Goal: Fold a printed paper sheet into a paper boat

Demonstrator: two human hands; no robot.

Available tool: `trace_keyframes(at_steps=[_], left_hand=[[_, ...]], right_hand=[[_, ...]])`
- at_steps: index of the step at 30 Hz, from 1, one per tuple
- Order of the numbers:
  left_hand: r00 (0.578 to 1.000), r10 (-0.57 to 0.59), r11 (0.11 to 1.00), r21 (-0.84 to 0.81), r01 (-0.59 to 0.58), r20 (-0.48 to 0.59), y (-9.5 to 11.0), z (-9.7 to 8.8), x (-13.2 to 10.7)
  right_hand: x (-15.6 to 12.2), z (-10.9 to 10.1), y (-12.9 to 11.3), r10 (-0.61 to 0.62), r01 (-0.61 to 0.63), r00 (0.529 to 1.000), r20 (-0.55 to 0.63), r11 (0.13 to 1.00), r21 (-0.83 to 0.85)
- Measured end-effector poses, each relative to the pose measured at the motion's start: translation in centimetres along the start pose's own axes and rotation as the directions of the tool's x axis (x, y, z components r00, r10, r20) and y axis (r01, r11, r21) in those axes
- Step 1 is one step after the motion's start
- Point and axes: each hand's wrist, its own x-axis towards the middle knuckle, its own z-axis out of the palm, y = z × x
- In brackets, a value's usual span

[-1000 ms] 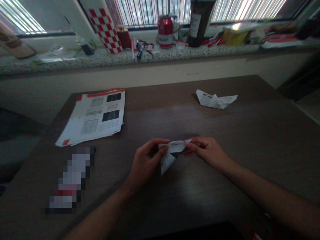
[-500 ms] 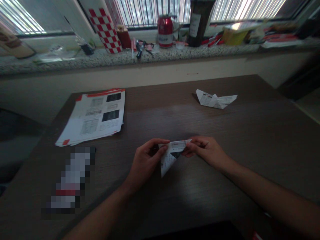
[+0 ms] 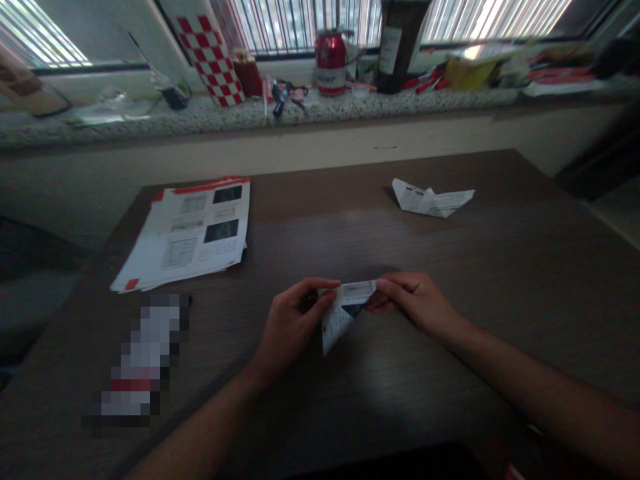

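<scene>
A small folded piece of printed paper, triangular with one point hanging down, is held above the table between my two hands. My left hand pinches its upper left corner between thumb and fingers. At the upper right corner, my right hand grips the paper the same way, its thumb on the near face. Beyond my right hand, a folded paper boat of similar printed paper rests near the table's far edge.
A stack of printed sheets lies on the brown table at the left. Nearer sits a blurred-out oblong object. Behind, a granite windowsill carries a red mug, a checkered box, a dark container and other items.
My right thumb has shifted slightly on the paper's upper right corner, covering its tip. My left hand and everything else look the same.
</scene>
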Motion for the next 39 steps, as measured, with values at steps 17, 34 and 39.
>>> trace_keyframes(at_steps=[17, 34, 39], left_hand=[[1.0, 0.009, 1.0, 0.004, -0.009, -0.007, 0.12, 0.22, 0.07], [1.0, 0.027, 1.0, 0.013, -0.027, 0.005, 0.51, 0.29, 0.06], [1.0, 0.007, 1.0, -0.005, -0.007, 0.01, 0.43, 0.28, 0.09]], right_hand=[[0.03, 0.31, 0.1, 0.052, -0.049, 0.997, 0.048, 0.997, -0.064], [0.1, 0.26, 0.08, -0.026, 0.027, 1.0, 0.013, 0.988, -0.15], [0.22, 0.29, 0.2, -0.045, 0.047, 0.999, 0.013, 0.987, -0.152]])
